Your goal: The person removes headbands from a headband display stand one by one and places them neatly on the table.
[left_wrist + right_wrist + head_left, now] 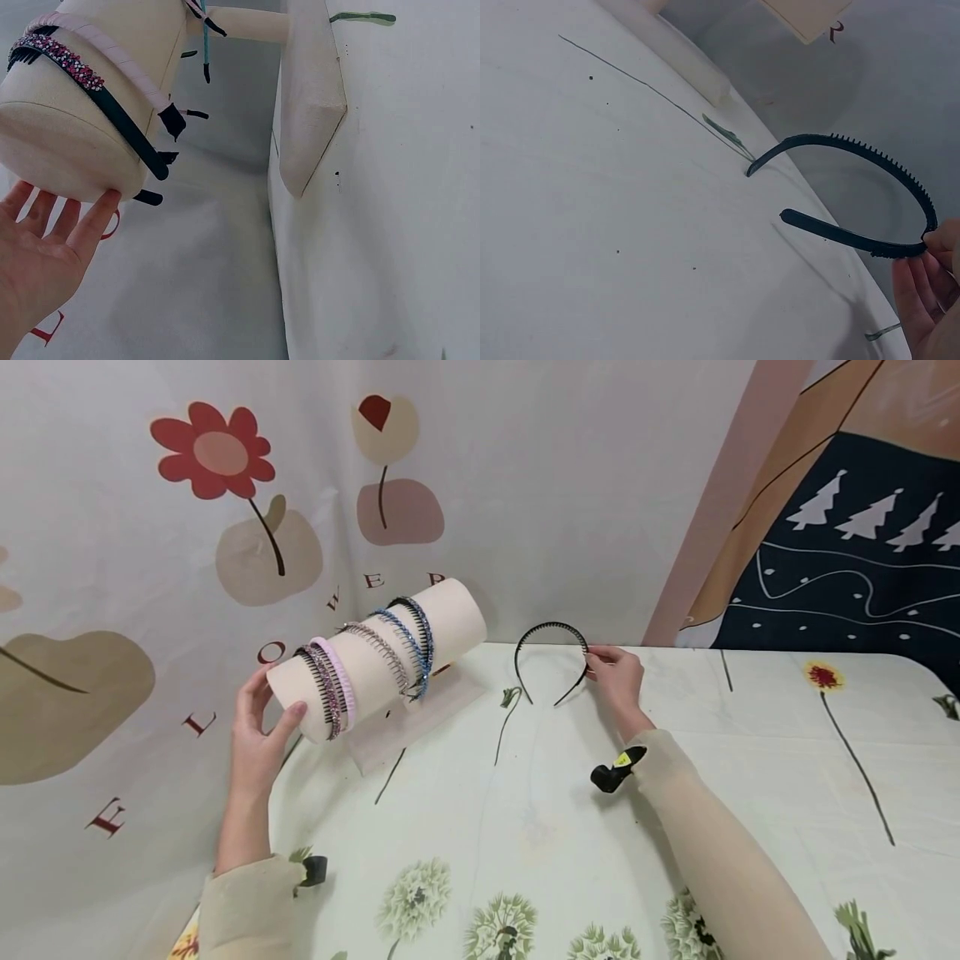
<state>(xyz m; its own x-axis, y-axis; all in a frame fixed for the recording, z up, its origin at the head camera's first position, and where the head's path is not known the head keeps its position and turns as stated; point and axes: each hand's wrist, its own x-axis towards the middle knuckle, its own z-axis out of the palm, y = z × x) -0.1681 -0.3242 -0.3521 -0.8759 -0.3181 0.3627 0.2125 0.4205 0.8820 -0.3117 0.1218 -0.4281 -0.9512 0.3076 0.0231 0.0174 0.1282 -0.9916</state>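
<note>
A cream padded headband stand (457, 625) lies tilted at left, its roll on a short post over a flat base (420, 727). Around the roll sit several headbands: a lilac wrapped one (334, 677), glittery pink ones, and blue ones (420, 631) further along. My left hand (262, 727) grips the near end of the roll, thumb on one side and fingers on the other; the left wrist view shows its fingertips against that end (67, 161). With thumb and fingers my right hand (617, 677) pinches a black toothed headband (551, 625) by its side, its two tips pointing down.
A white cloth printed with flowers and dandelions (416, 893) covers the table. Behind it hangs a curtain (562, 485) with flower prints and letters. A dark panel with white trees (847, 560) is at the right.
</note>
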